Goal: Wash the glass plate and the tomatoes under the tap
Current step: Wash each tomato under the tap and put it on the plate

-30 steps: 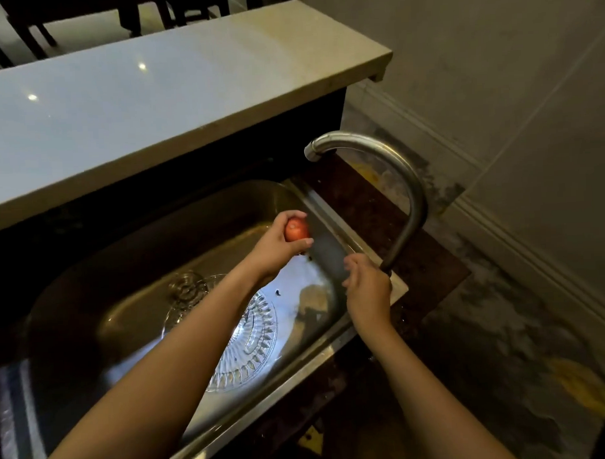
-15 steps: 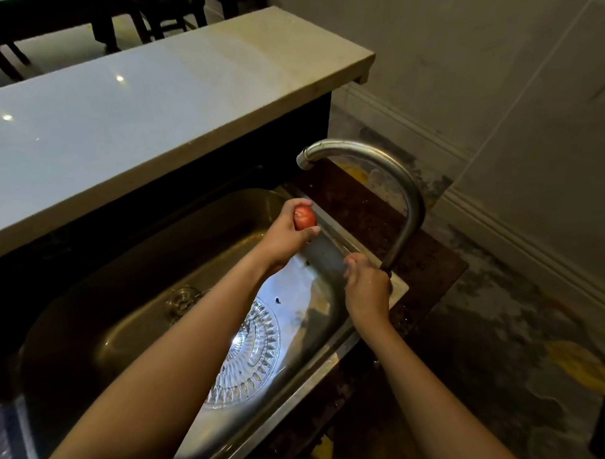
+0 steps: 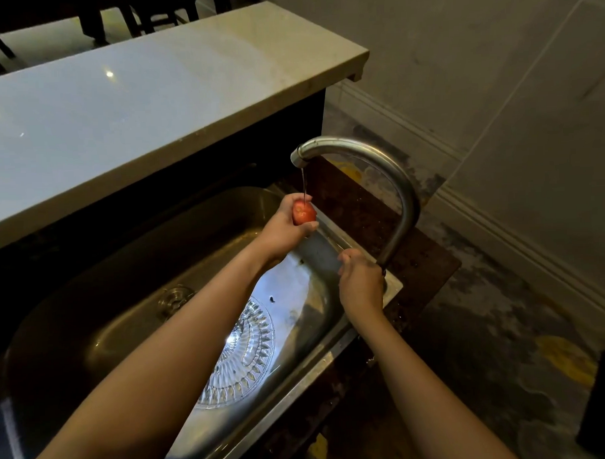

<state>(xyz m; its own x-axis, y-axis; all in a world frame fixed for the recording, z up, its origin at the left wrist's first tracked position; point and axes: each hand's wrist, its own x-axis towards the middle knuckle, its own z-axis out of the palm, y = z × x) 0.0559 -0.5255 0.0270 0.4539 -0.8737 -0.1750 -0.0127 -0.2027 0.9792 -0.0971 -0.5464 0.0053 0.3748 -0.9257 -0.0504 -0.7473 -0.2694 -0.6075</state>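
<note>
Left fingers [image 3: 291, 201]: wrapped round one tomato [image 3: 304, 212], thumb underneath, the red skin showing between them. The left hand [image 3: 282, 231] holds it directly under the spout of the tap [image 3: 362, 151], where a thin stream of water [image 3: 303, 184] meets its top.

Handling, as judged: the tomato is small, light and soft-skinned. Wet, it will be slippery. A cupped hold round its widest part with moderate pressure suits it, since a hard squeeze could split it.

Right fingers [image 3: 346, 259]: curled at the foot of the tap, at 4 o'clock from the tomato. The right hand [image 3: 361, 285] covers whatever is there, so it cannot be told whether they grip a handle or merely rest.

The glass plate [image 3: 245, 355] lies flat on the floor of the sink [image 3: 99, 257], at 7 o'clock from the tomato and clear of the stream. Judged rigid, breakable and slick when wet, it is best lifted by its rim with both hands.

Obscured: the left forearm crosses the plate's 9 o'clock edge, and the drain [image 3: 175, 298] beyond is dim. Any tap handle is hidden. Other tomatoes are not in view. The table [image 3: 152, 97] stands at 12 o'clock, its far end cut off.
</note>
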